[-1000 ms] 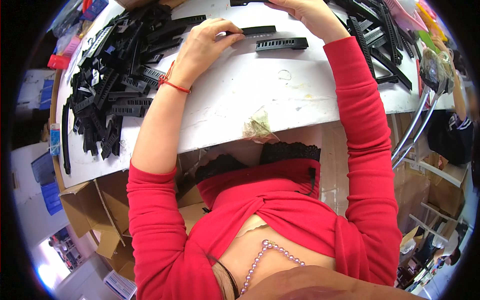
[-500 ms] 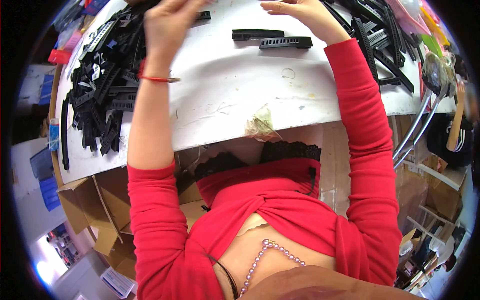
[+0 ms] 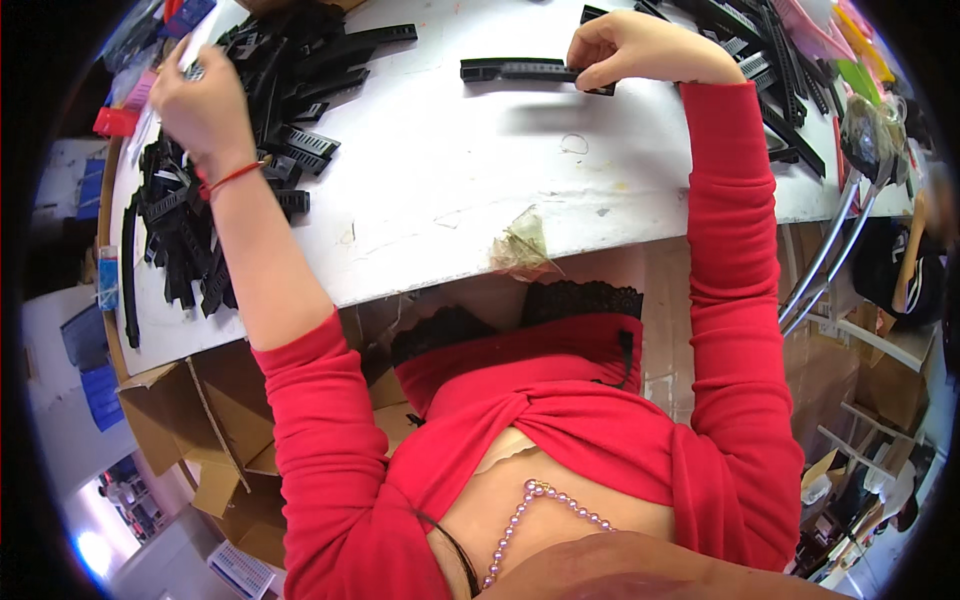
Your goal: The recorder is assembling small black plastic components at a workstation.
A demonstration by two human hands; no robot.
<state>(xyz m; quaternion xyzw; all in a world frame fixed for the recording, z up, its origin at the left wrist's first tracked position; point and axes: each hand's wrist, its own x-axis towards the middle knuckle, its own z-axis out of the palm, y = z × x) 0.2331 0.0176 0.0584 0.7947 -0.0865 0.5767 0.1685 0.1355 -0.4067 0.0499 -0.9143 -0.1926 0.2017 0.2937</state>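
Observation:
My right hand [image 3: 625,48] rests on the white table [image 3: 450,180] with its fingers pinching the right end of a long black plastic strip [image 3: 520,70]. My left hand [image 3: 200,105], a red string on its wrist, reaches into the pile of black plastic parts [image 3: 250,120] at the table's left side. Its fingers are curled among the pieces, and whether they hold one is hidden.
More black strips [image 3: 770,70] lie at the table's right, beside coloured plastic pieces [image 3: 850,50]. A crumpled bit of tape [image 3: 520,245] sticks at the front edge. Open cardboard boxes [image 3: 190,430] stand under the table at left, and a metal frame [image 3: 830,250] stands at right.
My left hand has swung from the table's middle out to the pile of parts on the left. My right hand has settled onto the end of the black strip.

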